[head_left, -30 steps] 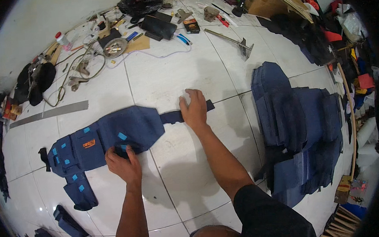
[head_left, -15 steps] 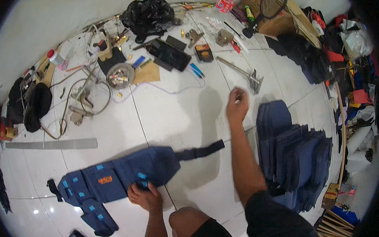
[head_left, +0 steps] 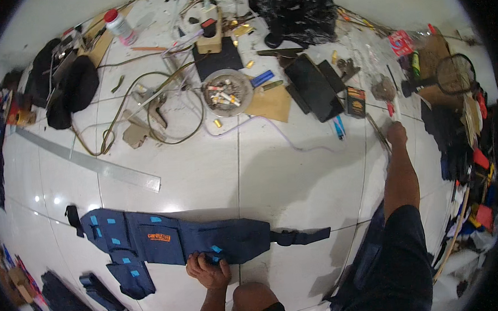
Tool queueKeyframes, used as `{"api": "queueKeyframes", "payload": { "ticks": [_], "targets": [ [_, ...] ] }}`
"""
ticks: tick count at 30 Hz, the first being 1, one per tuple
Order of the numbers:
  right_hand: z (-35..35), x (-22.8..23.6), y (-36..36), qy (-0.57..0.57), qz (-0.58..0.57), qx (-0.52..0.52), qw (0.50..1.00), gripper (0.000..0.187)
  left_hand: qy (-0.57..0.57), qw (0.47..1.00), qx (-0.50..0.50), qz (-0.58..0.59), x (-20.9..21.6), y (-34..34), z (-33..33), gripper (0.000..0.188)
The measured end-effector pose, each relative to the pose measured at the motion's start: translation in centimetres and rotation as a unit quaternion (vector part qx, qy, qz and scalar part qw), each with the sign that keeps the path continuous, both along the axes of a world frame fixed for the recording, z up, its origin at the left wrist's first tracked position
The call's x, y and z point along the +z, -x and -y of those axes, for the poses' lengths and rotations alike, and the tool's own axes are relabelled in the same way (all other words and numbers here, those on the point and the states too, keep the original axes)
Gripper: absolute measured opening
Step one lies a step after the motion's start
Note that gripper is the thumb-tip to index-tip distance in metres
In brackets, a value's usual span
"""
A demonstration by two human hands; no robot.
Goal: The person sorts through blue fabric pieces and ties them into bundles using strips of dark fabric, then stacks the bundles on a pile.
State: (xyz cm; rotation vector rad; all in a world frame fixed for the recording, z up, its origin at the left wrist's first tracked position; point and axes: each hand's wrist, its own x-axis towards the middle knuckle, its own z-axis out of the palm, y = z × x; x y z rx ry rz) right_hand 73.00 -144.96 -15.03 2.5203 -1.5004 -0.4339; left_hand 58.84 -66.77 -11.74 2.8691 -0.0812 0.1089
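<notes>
A navy fabric tool belt (head_left: 208,238) with pockets, small light-blue tape tabs and an orange printed mark lies flat on the tiles in front of me. Its black buckle strap (head_left: 302,236) stretches out to the right. My left hand (head_left: 210,272) holds the belt's near edge, fingers bent over the cloth and thumb apart beside a blue tab. Far off to the right, my right hand (head_left: 397,134) reaches among the tools, beside a hammer (head_left: 379,133) and just below a red-ended tool (head_left: 390,108). Its fingers are too small and hidden to show a hold.
Beyond the belt lie a metal ruler (head_left: 119,172), an ashtray of cigarette butts (head_left: 251,95), looped cables, a dark phone (head_left: 316,88) and a black plastic bag (head_left: 294,16). Navy pieces (head_left: 361,262) lie partly behind my right arm. More dark straps (head_left: 113,306) are at lower left.
My right hand has moved farther out, to the hammer and red-ended tool. The view has swung left, so things sit farther right. My left hand stays on the belt.
</notes>
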Motion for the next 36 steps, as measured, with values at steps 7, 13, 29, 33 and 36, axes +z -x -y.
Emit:
{"api": "queueKeyframes", "payload": {
  "ticks": [7, 13, 29, 33, 36],
  "targets": [
    [6.6, 5.0, 4.0, 0.098, 0.035, 0.015, 0.994, 0.051, 0.088, 0.995, -0.005, -0.047, -1.2, 0.3, 0.9, 0.067],
    [-8.7, 5.3, 1.5, 0.127, 0.544, -0.025, 0.829, 0.040, 0.072, 0.992, 0.015, -0.101, 1.3, -0.6, 0.5, 0.066],
    [-57.1, 3.8, 19.9, -0.112, 0.318, 0.369, 0.866, 0.042, 0.285, 0.956, -0.057, -0.032, 11.2, 1.3, -12.9, 0.045],
    [-57.7, 4.3, 19.4, -0.096, 0.293, 0.365, 0.879, 0.040, 0.186, 0.975, 0.109, 0.049, 12.3, 5.9, -25.9, 0.043],
    [-58.1, 4.6, 19.4, -0.088, 0.322, 0.387, 0.860, 0.039, 0.098, 0.971, 0.216, 0.040, 12.8, 9.6, -37.4, 0.045]
  ]
}}
